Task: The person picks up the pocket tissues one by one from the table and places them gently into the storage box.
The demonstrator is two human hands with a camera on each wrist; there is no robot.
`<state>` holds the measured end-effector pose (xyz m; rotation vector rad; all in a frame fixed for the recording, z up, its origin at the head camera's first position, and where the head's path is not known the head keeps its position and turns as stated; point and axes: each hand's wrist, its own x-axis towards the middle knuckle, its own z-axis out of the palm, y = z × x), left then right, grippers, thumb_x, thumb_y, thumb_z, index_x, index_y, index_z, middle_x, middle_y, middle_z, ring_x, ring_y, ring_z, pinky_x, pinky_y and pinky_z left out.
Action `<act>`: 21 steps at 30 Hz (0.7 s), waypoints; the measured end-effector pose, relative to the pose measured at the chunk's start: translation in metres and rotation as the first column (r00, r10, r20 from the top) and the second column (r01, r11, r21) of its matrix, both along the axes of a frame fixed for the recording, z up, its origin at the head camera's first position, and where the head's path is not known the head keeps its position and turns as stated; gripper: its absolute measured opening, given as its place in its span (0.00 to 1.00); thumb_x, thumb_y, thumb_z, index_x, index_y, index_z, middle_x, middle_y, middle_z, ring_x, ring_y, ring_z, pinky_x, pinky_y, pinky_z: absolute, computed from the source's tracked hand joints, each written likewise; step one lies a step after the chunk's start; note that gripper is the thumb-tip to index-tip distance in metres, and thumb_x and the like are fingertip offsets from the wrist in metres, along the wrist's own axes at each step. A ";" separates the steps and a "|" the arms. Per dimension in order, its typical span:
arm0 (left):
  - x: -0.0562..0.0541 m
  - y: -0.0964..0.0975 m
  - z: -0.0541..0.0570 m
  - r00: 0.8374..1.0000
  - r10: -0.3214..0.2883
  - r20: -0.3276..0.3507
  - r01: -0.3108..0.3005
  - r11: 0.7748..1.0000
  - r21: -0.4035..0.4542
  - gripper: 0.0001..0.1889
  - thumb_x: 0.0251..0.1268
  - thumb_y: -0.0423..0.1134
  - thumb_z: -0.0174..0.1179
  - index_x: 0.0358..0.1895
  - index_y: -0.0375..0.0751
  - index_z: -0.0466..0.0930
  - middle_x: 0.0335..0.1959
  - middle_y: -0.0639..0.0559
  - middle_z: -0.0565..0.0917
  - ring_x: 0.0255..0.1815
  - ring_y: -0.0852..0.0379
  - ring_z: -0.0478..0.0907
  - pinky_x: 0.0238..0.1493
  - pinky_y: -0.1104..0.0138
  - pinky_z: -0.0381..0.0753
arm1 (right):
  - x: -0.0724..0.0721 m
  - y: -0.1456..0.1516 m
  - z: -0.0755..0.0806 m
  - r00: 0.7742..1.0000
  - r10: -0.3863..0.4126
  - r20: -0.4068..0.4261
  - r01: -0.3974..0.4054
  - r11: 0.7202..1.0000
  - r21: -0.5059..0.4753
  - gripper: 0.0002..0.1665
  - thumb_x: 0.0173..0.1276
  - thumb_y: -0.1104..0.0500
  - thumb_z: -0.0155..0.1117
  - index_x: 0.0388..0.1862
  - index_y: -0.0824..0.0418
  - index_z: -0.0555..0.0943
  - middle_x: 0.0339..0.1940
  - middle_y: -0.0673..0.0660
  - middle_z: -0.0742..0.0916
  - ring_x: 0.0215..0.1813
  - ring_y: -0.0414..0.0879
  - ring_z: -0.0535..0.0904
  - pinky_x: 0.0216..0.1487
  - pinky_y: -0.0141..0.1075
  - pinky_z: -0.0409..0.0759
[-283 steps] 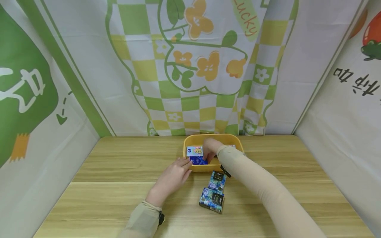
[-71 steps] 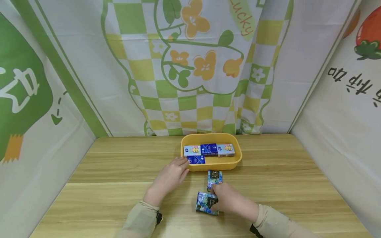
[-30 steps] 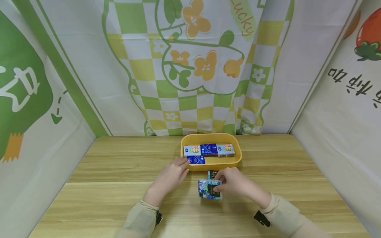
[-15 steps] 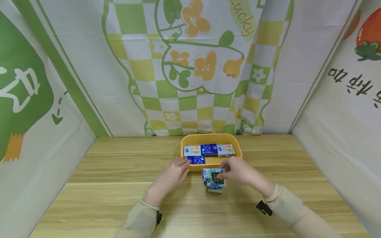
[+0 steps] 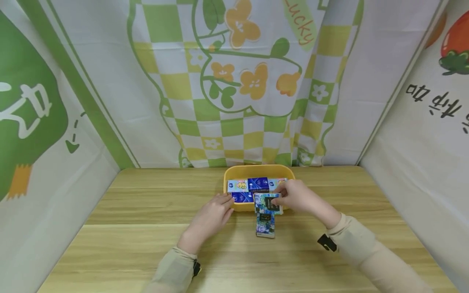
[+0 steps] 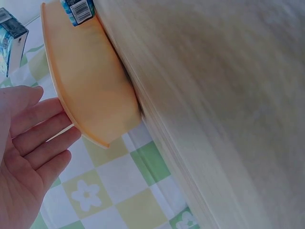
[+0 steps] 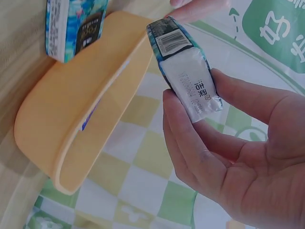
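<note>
So the right hand [image 5: 298, 197] has a blue floral tissue pack [image 5: 266, 203] pinched between thumb and fingers, tilted up over the near rim of the yellow plastic basket [image 5: 260, 170]. The pack's black label seems to say "Face", and its end carries a barcode plus what reads as 洁柔. Left hand [image 5: 210, 213] is palm-in, fingers pretty straight and touching the basket's near-left rim. A second floral pack [image 5: 265, 228] lies flat on the wood-grain table [image 5: 146, 228] just in front. Inside the basket: a glossy dark-blue pack [image 5: 258, 184] between two pastel cartoon ones [image 5: 238, 186] along the far side, the right one partly behind the hand, and another dark-blue pack [image 5: 242, 197] near left. Checkered curtain [image 5: 253, 138] behind says "Lucky".
</note>
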<state>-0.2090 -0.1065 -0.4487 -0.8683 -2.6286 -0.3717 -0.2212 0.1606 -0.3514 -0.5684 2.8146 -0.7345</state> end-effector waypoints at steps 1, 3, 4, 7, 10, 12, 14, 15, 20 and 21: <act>0.000 0.000 0.000 1.000 -0.001 -0.001 0.001 1.000 0.001 0.17 0.64 0.38 0.59 0.54 0.33 0.79 0.55 0.39 0.81 0.59 0.43 0.77 0.66 0.52 0.72 | -0.002 0.001 0.001 1.000 -0.001 0.002 0.001 1.000 0.001 0.17 0.62 0.53 0.68 0.45 0.64 0.83 0.28 0.50 0.84 0.29 0.39 0.77 0.31 0.32 0.78; 0.000 0.000 -0.001 1.000 0.002 -0.002 -0.002 1.000 -0.002 0.17 0.64 0.38 0.59 0.54 0.33 0.79 0.55 0.39 0.81 0.59 0.43 0.77 0.66 0.52 0.71 | -0.005 0.002 0.003 1.000 -0.008 0.010 0.008 1.000 0.003 0.17 0.62 0.53 0.67 0.44 0.64 0.83 0.27 0.51 0.84 0.27 0.40 0.76 0.29 0.32 0.77; 0.000 0.000 -0.001 1.000 0.002 -0.002 -0.002 1.000 -0.003 0.17 0.64 0.38 0.59 0.54 0.33 0.79 0.55 0.39 0.81 0.59 0.43 0.77 0.66 0.52 0.71 | -0.007 0.002 0.004 1.000 -0.010 0.013 0.010 1.000 0.003 0.17 0.62 0.53 0.67 0.45 0.64 0.83 0.27 0.51 0.84 0.27 0.40 0.76 0.29 0.32 0.76; 0.001 0.001 -0.001 1.000 0.008 -0.001 -0.008 1.000 -0.013 0.17 0.65 0.38 0.58 0.54 0.33 0.79 0.55 0.39 0.81 0.59 0.44 0.76 0.67 0.53 0.71 | -0.014 0.003 0.005 0.999 -0.028 0.036 0.027 1.000 0.003 0.20 0.63 0.53 0.66 0.47 0.67 0.82 0.29 0.53 0.85 0.26 0.41 0.75 0.29 0.32 0.75; 0.000 0.001 -0.002 1.000 0.010 0.002 -0.010 1.000 -0.016 0.17 0.65 0.38 0.58 0.54 0.33 0.79 0.55 0.39 0.80 0.59 0.43 0.76 0.67 0.53 0.71 | -0.022 0.004 0.004 0.997 -0.048 0.054 0.048 0.999 0.010 0.22 0.63 0.53 0.66 0.49 0.68 0.82 0.32 0.55 0.86 0.28 0.42 0.77 0.31 0.33 0.77; 0.000 0.001 -0.002 1.000 0.008 0.003 -0.008 1.000 -0.012 0.17 0.65 0.38 0.59 0.54 0.33 0.79 0.55 0.39 0.81 0.59 0.43 0.76 0.66 0.52 0.72 | -0.027 0.005 0.003 0.997 -0.052 0.063 0.051 0.999 0.012 0.23 0.64 0.53 0.65 0.50 0.69 0.81 0.34 0.57 0.86 0.30 0.44 0.79 0.32 0.34 0.80; 0.000 0.001 -0.002 1.000 0.009 0.003 -0.009 1.000 -0.013 0.17 0.65 0.38 0.58 0.54 0.33 0.79 0.55 0.39 0.81 0.59 0.43 0.76 0.66 0.52 0.72 | -0.032 0.006 0.001 0.995 -0.059 0.078 0.059 0.998 0.006 0.23 0.64 0.53 0.65 0.50 0.69 0.81 0.34 0.57 0.87 0.32 0.45 0.82 0.33 0.35 0.83; 0.000 0.002 -0.002 1.000 0.008 0.004 -0.008 1.000 -0.012 0.17 0.65 0.38 0.58 0.54 0.33 0.79 0.55 0.39 0.80 0.59 0.43 0.76 0.66 0.52 0.72 | -0.034 0.006 0.000 0.995 -0.058 0.084 0.058 0.998 0.004 0.23 0.64 0.53 0.66 0.51 0.70 0.81 0.34 0.57 0.87 0.32 0.45 0.83 0.34 0.36 0.84; 0.000 0.001 -0.001 1.000 0.004 0.009 -0.004 1.000 -0.005 0.18 0.65 0.38 0.58 0.54 0.32 0.78 0.55 0.38 0.80 0.59 0.42 0.76 0.66 0.52 0.71 | -0.044 0.005 0.000 0.990 -0.055 0.127 0.056 0.998 -0.010 0.22 0.64 0.53 0.66 0.50 0.68 0.81 0.38 0.60 0.88 0.31 0.44 0.84 0.34 0.36 0.85; -0.001 0.001 0.000 1.000 0.002 0.008 -0.002 1.000 -0.004 0.18 0.65 0.37 0.58 0.54 0.32 0.78 0.55 0.38 0.80 0.59 0.42 0.76 0.67 0.52 0.71 | -0.046 0.004 0.000 0.989 -0.059 0.136 0.061 0.998 -0.009 0.22 0.64 0.53 0.66 0.50 0.68 0.81 0.40 0.61 0.88 0.30 0.43 0.84 0.35 0.36 0.85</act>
